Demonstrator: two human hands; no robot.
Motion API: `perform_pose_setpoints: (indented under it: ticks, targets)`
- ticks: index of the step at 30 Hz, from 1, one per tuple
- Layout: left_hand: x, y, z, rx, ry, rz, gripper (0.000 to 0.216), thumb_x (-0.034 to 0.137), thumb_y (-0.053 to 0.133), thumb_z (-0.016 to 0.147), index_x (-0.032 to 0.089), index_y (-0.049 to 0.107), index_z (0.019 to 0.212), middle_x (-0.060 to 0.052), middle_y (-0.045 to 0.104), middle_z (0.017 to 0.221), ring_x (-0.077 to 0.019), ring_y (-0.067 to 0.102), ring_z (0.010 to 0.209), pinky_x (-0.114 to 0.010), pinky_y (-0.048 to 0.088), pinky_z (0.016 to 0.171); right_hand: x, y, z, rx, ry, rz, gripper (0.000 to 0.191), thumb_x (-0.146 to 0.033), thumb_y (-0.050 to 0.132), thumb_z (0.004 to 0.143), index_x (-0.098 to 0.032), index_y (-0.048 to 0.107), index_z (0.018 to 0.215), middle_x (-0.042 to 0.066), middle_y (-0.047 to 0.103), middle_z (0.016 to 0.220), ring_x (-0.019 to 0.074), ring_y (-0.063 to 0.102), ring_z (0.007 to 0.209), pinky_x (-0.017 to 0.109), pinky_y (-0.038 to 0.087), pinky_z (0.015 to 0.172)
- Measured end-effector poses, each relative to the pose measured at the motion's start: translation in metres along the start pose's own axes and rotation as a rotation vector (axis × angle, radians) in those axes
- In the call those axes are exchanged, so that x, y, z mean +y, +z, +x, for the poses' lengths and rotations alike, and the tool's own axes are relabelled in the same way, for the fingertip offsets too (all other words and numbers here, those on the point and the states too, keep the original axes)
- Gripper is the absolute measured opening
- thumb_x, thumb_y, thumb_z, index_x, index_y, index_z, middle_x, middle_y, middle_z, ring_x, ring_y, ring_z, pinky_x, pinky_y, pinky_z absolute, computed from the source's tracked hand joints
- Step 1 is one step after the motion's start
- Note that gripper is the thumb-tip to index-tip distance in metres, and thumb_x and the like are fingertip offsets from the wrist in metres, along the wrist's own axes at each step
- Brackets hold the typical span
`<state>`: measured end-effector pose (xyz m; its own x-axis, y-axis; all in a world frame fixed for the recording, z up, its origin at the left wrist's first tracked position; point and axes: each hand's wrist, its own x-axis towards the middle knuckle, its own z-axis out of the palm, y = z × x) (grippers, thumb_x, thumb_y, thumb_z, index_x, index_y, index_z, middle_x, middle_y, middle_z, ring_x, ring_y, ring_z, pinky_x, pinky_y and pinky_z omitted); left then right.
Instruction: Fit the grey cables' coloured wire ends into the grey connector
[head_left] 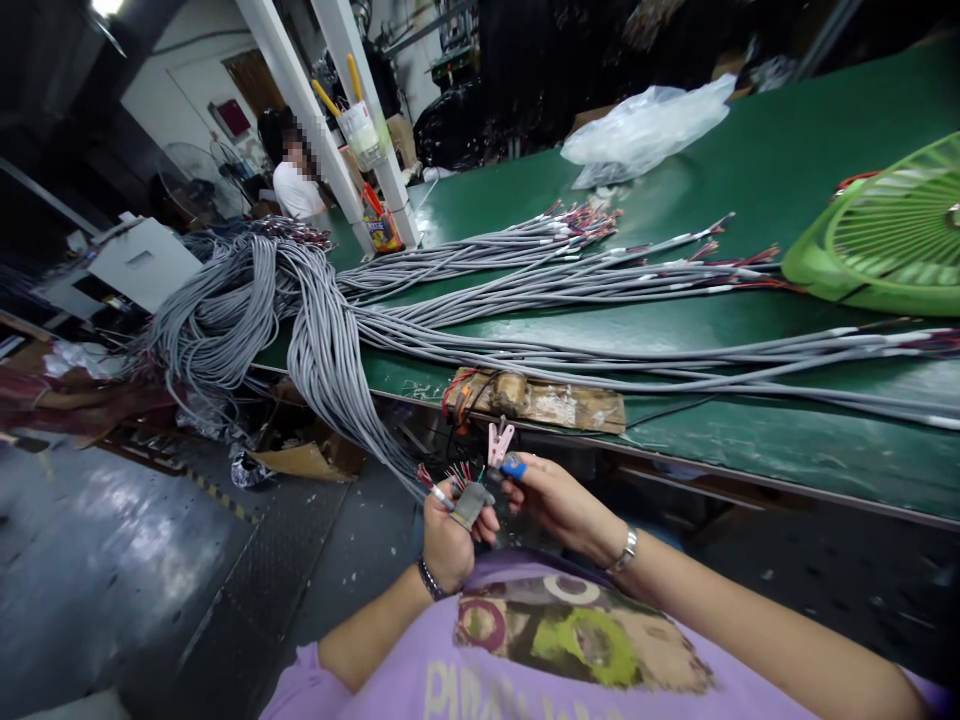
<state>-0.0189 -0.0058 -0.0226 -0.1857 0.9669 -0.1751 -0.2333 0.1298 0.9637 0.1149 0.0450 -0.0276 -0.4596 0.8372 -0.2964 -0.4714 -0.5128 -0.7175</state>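
Observation:
My left hand (448,540) is closed around the end of a grey cable (375,440) and a small grey connector (470,503), with thin coloured wires (461,472) fanning out above it. My right hand (556,500) pinches one of those wires just right of the connector; a blue cap (514,467) covers its fingertip. A pink clip (499,441) hangs from the table edge right above both hands. The cable runs up into a thick bundle of grey cables (322,340) draped over the green table (750,160).
More grey cables with red-wired ends (600,270) lie across the table. A green fan (892,235) sits at the right, a clear plastic bag (645,125) at the back. A wooden block (547,400) is fixed on the table edge. A person in white (296,180) sits far left.

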Motion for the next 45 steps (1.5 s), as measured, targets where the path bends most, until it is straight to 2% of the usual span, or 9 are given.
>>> perform_pose_setpoints:
  ticks: [5, 10, 16, 26, 35, 40, 45]
  targets:
    - [0.009, 0.008, 0.004, 0.041, 0.04, -0.02, 0.037, 0.051, 0.063, 0.071, 0.015, 0.055, 0.065, 0.002, 0.058, 0.047, -0.0061, 0.045, 0.033, -0.017, 0.03, 0.035, -0.013, -0.001, 0.014, 0.005, 0.09, 0.146, 0.033, -0.05, 0.062, 0.075, -0.017, 0.063, 0.073, 0.004, 0.061, 0.069, 0.0114, 0.052, 0.058, 0.023, 0.043, 0.053]
    - [0.008, 0.014, 0.008, 0.026, 0.065, 0.003, 0.036, 0.05, 0.064, 0.071, 0.015, 0.056, 0.068, 0.002, 0.06, 0.049, -0.0061, 0.046, 0.035, -0.017, 0.03, 0.035, -0.023, 0.009, 0.023, 0.01, 0.025, 0.141, 0.032, -0.047, 0.069, 0.07, -0.016, 0.065, 0.073, 0.002, 0.061, 0.066, 0.0109, 0.052, 0.059, 0.022, 0.042, 0.054]
    - [0.005, 0.015, 0.008, -0.013, 0.075, 0.11, 0.037, 0.051, 0.062, 0.073, 0.015, 0.055, 0.064, 0.0, 0.06, 0.05, -0.0068, 0.047, 0.036, -0.018, 0.032, 0.037, -0.016, 0.015, 0.027, 0.067, -0.074, 0.209, 0.034, -0.047, 0.075, 0.063, -0.016, 0.063, 0.065, -0.001, 0.06, 0.062, 0.0101, 0.05, 0.057, 0.024, 0.04, 0.057]
    - [0.002, 0.011, 0.006, -0.048, 0.047, 0.119, 0.034, 0.047, 0.061, 0.074, 0.015, 0.055, 0.064, 0.001, 0.06, 0.049, -0.0061, 0.046, 0.035, -0.017, 0.03, 0.036, -0.014, 0.012, 0.025, 0.093, -0.015, 0.219, 0.034, -0.05, 0.072, 0.065, -0.017, 0.065, 0.07, 0.001, 0.062, 0.066, 0.0112, 0.052, 0.06, 0.024, 0.04, 0.057]
    - [0.002, 0.012, 0.007, -0.077, 0.028, 0.11, 0.031, 0.044, 0.062, 0.075, 0.015, 0.055, 0.067, 0.001, 0.059, 0.048, -0.0064, 0.046, 0.034, -0.018, 0.03, 0.035, -0.013, 0.016, 0.029, 0.069, -0.123, 0.24, 0.034, -0.046, 0.074, 0.064, -0.015, 0.062, 0.061, -0.002, 0.057, 0.057, 0.0088, 0.046, 0.053, 0.024, 0.039, 0.056]
    - [0.0, 0.012, 0.008, -0.068, 0.032, 0.082, 0.031, 0.044, 0.063, 0.074, 0.015, 0.055, 0.066, 0.001, 0.059, 0.047, -0.006, 0.046, 0.034, -0.017, 0.03, 0.035, -0.012, 0.015, 0.027, 0.079, -0.056, 0.22, 0.034, -0.049, 0.071, 0.067, -0.016, 0.063, 0.068, 0.0, 0.059, 0.063, 0.0101, 0.05, 0.057, 0.023, 0.041, 0.056]
    - [0.001, 0.01, 0.005, -0.059, 0.001, -0.027, 0.032, 0.046, 0.064, 0.072, 0.014, 0.058, 0.068, 0.002, 0.058, 0.045, -0.0057, 0.044, 0.031, -0.016, 0.029, 0.032, -0.007, 0.006, 0.016, -0.067, 0.047, 0.195, 0.04, -0.056, 0.066, 0.069, -0.016, 0.064, 0.073, 0.004, 0.062, 0.071, 0.0119, 0.053, 0.061, 0.024, 0.043, 0.055]
